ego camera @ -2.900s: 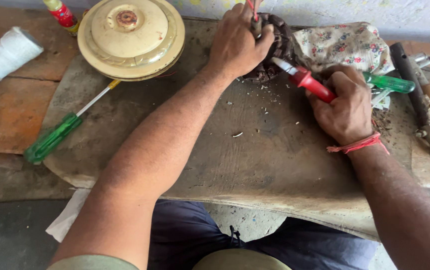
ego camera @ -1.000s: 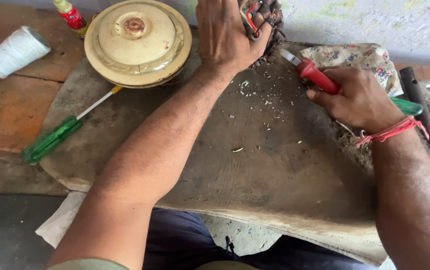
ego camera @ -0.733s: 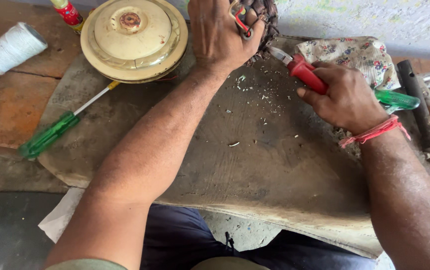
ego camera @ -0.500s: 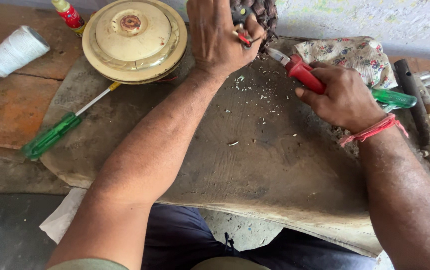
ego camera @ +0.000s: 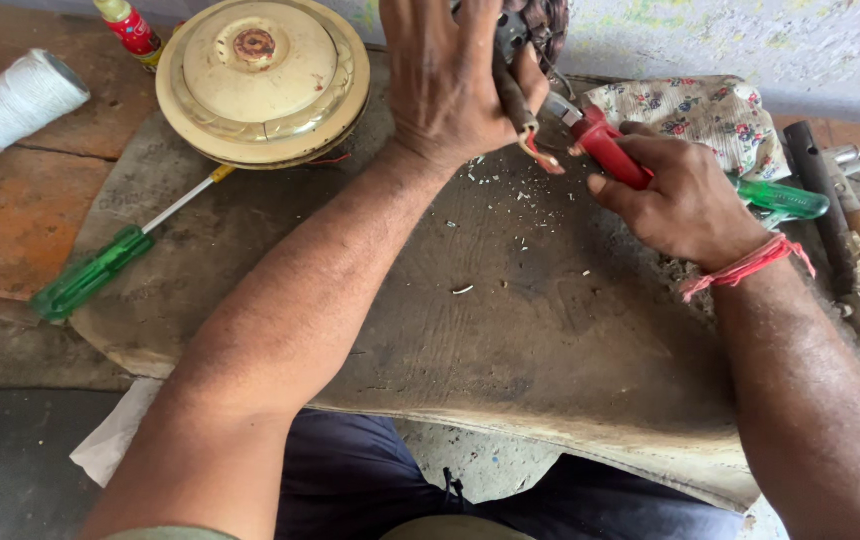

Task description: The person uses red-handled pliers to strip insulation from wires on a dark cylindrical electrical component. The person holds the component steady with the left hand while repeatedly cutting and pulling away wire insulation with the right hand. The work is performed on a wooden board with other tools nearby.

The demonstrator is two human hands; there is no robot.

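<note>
left hand (ego camera: 445,85): clenched over a dark wound coil part (ego camera: 540,25) at the far edge of the worn grey work mat (ego camera: 510,330), pinching thin wire ends (ego camera: 533,150). right hand (ego camera: 680,195): grasping red-handled pliers (ego camera: 605,150), tips at the wire ends. nearby: round cream metal cover (ego camera: 262,80), green-handled screwdriver (ego camera: 110,265), white thread spool (ego camera: 15,100), floral cloth (ego camera: 710,115).
</note>
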